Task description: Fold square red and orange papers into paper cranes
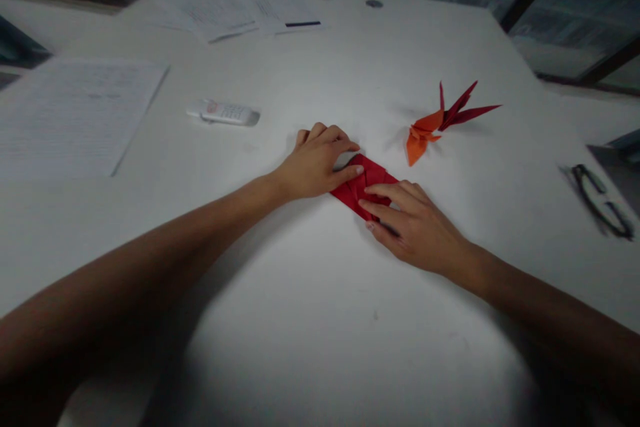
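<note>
A folded piece of red origami paper (371,177) lies flat on the white table, its creased flaps partly covered by my fingers. My left hand (316,163) holds its left end, thumb pressed on top, index finger at the far edge and the other fingers curled. From the right, my right hand (413,223) rests on the paper with its fingers stretched out and slightly apart. Beyond it stands a finished origami figure, with an orange folded part (423,135) in front and pointed dark red parts (463,109) behind.
A white tube-like item (225,112) with printing lies left of my hands. Printed sheets (75,117) cover the left side, with more papers (220,7) and a dark pen (303,24) at the back. Eyeglasses (600,203) lie far right. Two round grommets (374,4) sit near the far edge.
</note>
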{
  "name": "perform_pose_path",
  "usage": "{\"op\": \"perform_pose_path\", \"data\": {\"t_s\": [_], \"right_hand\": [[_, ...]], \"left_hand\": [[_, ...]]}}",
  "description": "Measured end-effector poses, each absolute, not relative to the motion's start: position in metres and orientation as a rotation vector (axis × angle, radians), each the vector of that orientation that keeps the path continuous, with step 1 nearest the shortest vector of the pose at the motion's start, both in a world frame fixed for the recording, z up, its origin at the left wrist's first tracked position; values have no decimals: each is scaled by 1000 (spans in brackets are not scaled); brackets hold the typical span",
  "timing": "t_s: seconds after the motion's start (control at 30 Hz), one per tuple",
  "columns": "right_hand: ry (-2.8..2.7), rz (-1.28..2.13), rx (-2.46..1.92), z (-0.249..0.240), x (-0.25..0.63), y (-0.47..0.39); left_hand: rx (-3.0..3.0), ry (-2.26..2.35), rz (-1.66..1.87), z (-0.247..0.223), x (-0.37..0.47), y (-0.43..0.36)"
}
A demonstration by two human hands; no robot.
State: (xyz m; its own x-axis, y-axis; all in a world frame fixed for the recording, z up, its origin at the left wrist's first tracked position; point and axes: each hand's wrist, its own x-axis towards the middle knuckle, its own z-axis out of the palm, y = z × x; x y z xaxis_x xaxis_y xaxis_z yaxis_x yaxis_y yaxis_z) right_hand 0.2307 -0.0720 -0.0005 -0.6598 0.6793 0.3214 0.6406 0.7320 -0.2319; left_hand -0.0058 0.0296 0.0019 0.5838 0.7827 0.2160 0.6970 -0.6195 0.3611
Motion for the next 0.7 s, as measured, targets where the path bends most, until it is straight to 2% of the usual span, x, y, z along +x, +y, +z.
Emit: {"op": "perform_pose_path", "data": {"t_s": [0.3,0.53,0.7], "right_hand": [[-2541,214,-975,-1,231,-70],[-2566,224,-967,-1,231,-70],[-2584,266,-956,4,231,-70]], "left_hand": [[2558,1136,579,1,-6,31],[2291,939,683,2,-3,29],[2478,923,659,5,-2,30]]}}
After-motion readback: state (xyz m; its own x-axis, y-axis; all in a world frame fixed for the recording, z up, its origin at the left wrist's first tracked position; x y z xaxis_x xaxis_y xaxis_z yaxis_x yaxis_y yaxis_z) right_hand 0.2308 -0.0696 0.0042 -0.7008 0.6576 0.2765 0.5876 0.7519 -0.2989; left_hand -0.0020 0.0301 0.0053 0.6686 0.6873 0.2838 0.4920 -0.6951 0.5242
